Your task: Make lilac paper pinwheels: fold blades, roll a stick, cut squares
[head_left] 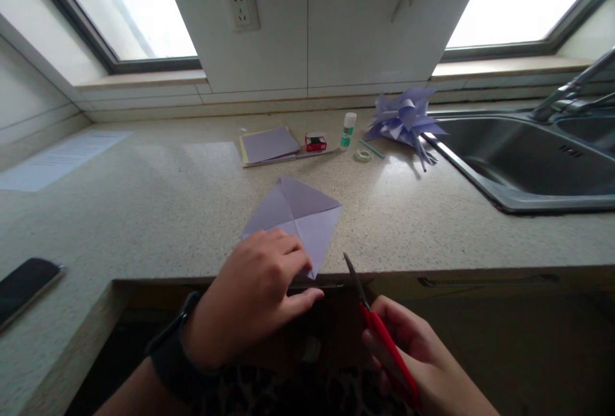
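Note:
A square of lilac paper (314, 224) with crossing diagonal creases lies at the front edge of the counter, one corner pointing towards me. My left hand (259, 281) rests on its near left part, fingers bent over the sheet and thumb held apart below the counter edge. The hand covers that side of the paper. In my right hand (408, 345) are red-handled scissors (389, 345), held in front of the counter. Their dark blades look closed and point up and forward, just right of the paper's near corner without touching it.
Behind the sheet lie stacked lilac paper (271, 145), a small red box (316, 142), a glue stick (348, 131), a tape roll (363, 156) and a green stick (372, 149). Lilac paper pinwheels (406, 118) sit beside the sink (509, 204). A phone (29, 284) is at left.

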A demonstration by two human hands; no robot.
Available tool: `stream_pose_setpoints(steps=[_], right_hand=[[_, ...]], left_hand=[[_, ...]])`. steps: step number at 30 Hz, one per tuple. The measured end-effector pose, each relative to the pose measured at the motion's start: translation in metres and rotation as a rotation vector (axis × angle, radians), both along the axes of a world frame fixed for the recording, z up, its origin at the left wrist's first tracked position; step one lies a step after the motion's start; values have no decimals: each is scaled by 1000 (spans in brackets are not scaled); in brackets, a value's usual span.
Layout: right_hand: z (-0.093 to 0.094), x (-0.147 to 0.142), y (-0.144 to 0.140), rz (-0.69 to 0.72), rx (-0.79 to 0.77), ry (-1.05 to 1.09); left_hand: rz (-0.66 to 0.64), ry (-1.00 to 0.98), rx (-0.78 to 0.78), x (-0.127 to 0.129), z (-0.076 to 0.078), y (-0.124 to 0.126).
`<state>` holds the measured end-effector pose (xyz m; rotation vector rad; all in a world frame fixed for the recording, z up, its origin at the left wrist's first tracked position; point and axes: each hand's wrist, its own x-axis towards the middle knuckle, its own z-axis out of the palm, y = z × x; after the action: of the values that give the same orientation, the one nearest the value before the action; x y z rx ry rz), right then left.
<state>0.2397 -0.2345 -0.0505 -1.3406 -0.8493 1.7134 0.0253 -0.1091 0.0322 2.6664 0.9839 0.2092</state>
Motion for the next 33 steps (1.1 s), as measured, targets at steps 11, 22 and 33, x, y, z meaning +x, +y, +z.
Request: stream_pose_setpoints(steps=[11,22,33], right_hand=[[4,-3,0,32,-17,-43],[-2,-3,2,57,-13,-89],[-2,-5,2,57,-75,-67]], left_hand=[[158,-66,147,10,-14,-18],[150,31,106,15,-4,-15],[165,-137,-159,12,3,0]])
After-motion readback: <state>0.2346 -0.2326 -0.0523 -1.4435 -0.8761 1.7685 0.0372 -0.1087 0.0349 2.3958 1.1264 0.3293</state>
